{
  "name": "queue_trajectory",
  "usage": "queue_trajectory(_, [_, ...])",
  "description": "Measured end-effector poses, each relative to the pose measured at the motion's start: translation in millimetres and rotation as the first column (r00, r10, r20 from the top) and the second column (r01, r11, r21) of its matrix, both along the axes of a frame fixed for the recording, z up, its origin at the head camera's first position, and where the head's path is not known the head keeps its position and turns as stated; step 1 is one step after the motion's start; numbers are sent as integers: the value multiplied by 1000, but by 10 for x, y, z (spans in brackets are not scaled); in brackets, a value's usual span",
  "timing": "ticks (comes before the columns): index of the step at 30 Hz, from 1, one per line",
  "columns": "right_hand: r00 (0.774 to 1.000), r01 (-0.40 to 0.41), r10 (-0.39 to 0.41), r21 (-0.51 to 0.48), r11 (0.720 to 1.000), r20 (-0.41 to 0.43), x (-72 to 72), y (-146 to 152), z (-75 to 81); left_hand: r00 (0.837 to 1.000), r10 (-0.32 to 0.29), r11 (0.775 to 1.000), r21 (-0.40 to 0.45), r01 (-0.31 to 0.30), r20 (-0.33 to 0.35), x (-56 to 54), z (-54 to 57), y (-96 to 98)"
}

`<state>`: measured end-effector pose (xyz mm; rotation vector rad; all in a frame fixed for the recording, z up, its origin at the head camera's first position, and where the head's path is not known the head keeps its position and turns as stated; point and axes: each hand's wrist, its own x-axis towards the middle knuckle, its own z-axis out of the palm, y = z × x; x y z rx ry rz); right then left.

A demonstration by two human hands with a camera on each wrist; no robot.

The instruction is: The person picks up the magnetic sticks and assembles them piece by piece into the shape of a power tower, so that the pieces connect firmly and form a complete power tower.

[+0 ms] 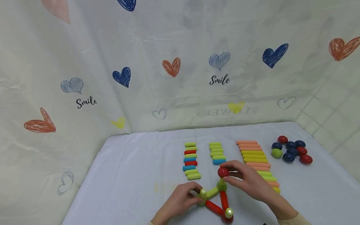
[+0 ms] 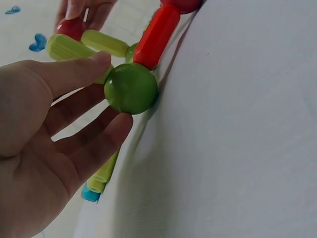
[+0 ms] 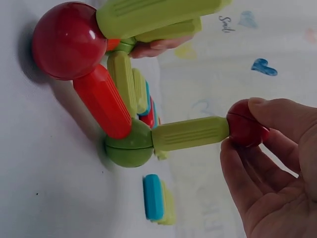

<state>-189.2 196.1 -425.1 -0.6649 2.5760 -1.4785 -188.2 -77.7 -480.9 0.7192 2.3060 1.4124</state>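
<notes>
A triangle of sticks and balls lies on the table, with two red sticks [image 1: 213, 207] and one green stick [image 1: 212, 192] joining two green balls [image 2: 131, 88] and a red ball [image 3: 68, 41]. An upright green stick rises from each corner. My right hand [image 1: 247, 178] pinches another red ball [image 3: 246, 124] at the top end of the far corner's upright stick [image 3: 190, 134]. At the left corner, my left hand [image 1: 184, 198] grips the green ball and its upright stick [image 2: 72, 48] between thumb and fingers.
Behind the triangle, short green, red and blue sticks [image 1: 190, 158] lie in a column, with a second short column [image 1: 216, 152] to its right. Longer orange, yellow and green sticks [image 1: 254, 156] form a row partly behind my right arm. Loose balls [image 1: 292, 151] sit at the far right.
</notes>
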Motion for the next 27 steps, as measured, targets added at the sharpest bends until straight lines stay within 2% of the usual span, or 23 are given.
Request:
queue_trajectory(5, [999, -11, 12, -29, 1000, 35, 6, 48, -11, 1000, -15, 1000, 4, 15, -5, -9, -31, -11])
queue_trajectory(7, [997, 11, -8, -40, 999, 72, 2, 81, 3, 999, -29, 1000, 7, 30, -23, -16, -56, -17])
queue_trajectory(10, [986, 119, -116, -17, 993, 116, -26, 169, 50, 998, -46, 999, 10, 47, -44, -20, -89, -22])
queue_trajectory(12, [970, 216, -219, 40, 976, 105, -60, 281, 88, 997, -55, 998, 9, 56, -50, -23, -102, -22])
queue_trajectory(14, [946, 310, -318, 113, 944, 67, -106, 437, 111, 997, -62, 998, 3, 62, -45, -21, -106, -24])
queue_trajectory(17, [902, 425, -432, 208, 881, -16, -205, 756, 102, 997, -68, 998, -6, 68, -41, -21, -104, -26])
queue_trajectory(21, [850, 522, -513, 341, 782, -122, -353, 1224, -10, 997, -69, 998, -12, 69, -38, -14, -103, -23])
queue_trajectory(23, [846, 525, -508, 422, 739, -164, -408, 1423, -96, 997, -71, 997, -13, 71, -37, -10, -103, -18])
queue_trajectory(27, [864, 491, -456, 562, 666, -215, -482, 1668, -267, 997, -72, 997, -23, 71, -37, -3, -100, -12])
